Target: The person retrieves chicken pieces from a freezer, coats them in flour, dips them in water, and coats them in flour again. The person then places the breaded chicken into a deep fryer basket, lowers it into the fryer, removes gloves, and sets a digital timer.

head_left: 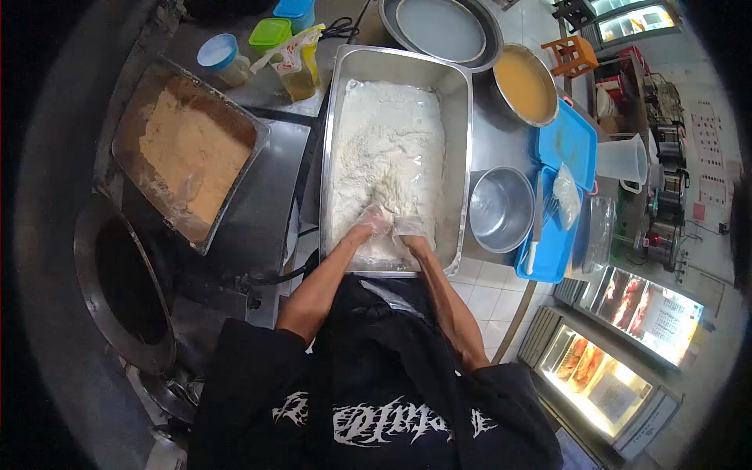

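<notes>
At far left, one dark round pan (121,286); above and to its right, one metal tray (257,139) bearing tan powder (192,153). Next, toward the back: one blue-lidded jar (218,52), one green-lidded tub (269,33) and one yellow-and-clear pouch (300,74), standing close together. At centre, one deep steel pan (456,157), oblong, with a white floury mass (392,125) over most of its floor, lumpy before the hands. Left hand (377,219): within the pan, near end, touching the mass; fingers partly hidden, so whether they close on a clump cannot be told. Right hand (410,228): just beside the left, also at the mass; fingertips hidden, degree of opening not determinable. Both hands whitish, wrists bare. Behind the pan, one wide basin (493,45) of cloudy liquid. Rightward: one shiny round pot (501,211); farther back, one bowl of tan liquid (525,82); one pale-handled knife (532,254) lying on a blue tray (552,265); one white jug (621,159); one lit display case (599,380)
</notes>
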### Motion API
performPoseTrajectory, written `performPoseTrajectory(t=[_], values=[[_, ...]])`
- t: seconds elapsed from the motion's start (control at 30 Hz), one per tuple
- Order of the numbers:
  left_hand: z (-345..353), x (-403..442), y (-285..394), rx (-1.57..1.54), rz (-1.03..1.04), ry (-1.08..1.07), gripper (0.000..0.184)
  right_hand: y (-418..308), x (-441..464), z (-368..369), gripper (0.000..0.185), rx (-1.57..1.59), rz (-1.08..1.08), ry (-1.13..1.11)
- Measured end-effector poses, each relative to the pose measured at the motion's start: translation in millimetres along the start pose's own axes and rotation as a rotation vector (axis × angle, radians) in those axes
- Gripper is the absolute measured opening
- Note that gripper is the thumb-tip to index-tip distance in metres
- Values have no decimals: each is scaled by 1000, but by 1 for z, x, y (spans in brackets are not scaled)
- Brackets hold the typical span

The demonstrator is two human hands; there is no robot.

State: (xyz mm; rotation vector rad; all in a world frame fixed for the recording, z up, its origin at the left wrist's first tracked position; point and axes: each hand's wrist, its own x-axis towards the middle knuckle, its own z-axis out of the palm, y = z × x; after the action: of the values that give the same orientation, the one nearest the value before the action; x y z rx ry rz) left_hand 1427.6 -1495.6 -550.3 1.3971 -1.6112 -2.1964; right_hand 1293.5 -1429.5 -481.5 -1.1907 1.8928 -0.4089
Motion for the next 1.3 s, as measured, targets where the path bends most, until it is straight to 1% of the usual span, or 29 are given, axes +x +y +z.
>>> performPoseTrajectory(t=[0.07,0.13,0.17,0.27,0.3,0.37,0.4,0.47,0.5,0.53,0.57,0.6,0.63,0.67,0.7,0.73,0.77,0.83,0.87,0.9,0.93,1.0,1.03,1.07,1.1,1.17,1.2,1.27,1.3], values=[[-21,-26,27,-298,-63,-165,63,-36,-3,-31,25,-24,149,-188],[-23,-61,81,-99,52,-31,57,-31,-12,-43,27,-97,-44,-66],[-27,-61,86,-52,62,-34,67,-29,-13,-47,28,-135,-147,-6],[-25,-30,31,364,-46,124,87,-30,-4,-54,22,174,-355,55],[-29,-17,22,421,-40,73,87,-23,19,-56,25,-343,-421,18],[-16,-33,46,762,-35,337,98,10,66,-33,29,-518,-421,373],[-9,-26,48,711,-84,297,100,-1,68,-34,31,-603,-358,259],[5,3,27,609,-186,212,104,-26,71,-38,34,-776,-251,16],[9,35,-4,556,-230,227,99,-50,62,-42,36,-857,-343,-34],[12,68,-35,504,-273,243,95,-43,69,-28,37,-717,-336,-27],[-7,97,-39,285,-391,14,90,-34,77,-13,39,-574,-333,-20],[2,78,-26,379,-294,78,85,-23,86,2,42,-433,-333,-13],[0,60,-10,501,-156,89,80,-40,76,6,42,-148,-247,120],[-3,38,3,635,-9,70,75,-34,77,10,40,-36,-325,174],[-10,24,13,717,88,53,70,-29,78,13,39,72,-410,221],[-14,16,22,708,121,50,65,-23,79,17,38,171,-498,261],[-17,7,29,671,135,52,61,-27,74,12,35,385,-416,196],[-21,-10,41,449,113,96,65,-30,56,-12,28,642,-153,9],[-24,-20,49,336,103,115,67,-29,52,-24,26,519,-194,29],[-34,-33,67,26,165,-14,82,-30,54,-37,24,392,-239,50],[-37,-37,78,193,98,22,88,-30,57,-47,23,263,-287,69],[-44,-42,88,531,-50,104,99,-14,56,-51,27,271,-340,1],[-48,-35,79,685,-116,36,99,-9,52,-48,29,280,-362,-30],[-49,-28,57,733,-35,69,101,-15,44,-54,33,276,-195,-40],[-50,-19,31,778,49,102,103,-30,34,-67,41,267,-28,-50],[-42,-12,13,814,24,167,103,-23,39,-66,53,140,151,-80],[-30,-9,14,806,-85,195,101,7,55,-48,55,27,165,-100],[-17,-1,17,814,-204,195,97,35,62,-15,56,-364,46,83],[-16,7,20,828,-217,169,94,32,54,13,56,-640,-92,283]])
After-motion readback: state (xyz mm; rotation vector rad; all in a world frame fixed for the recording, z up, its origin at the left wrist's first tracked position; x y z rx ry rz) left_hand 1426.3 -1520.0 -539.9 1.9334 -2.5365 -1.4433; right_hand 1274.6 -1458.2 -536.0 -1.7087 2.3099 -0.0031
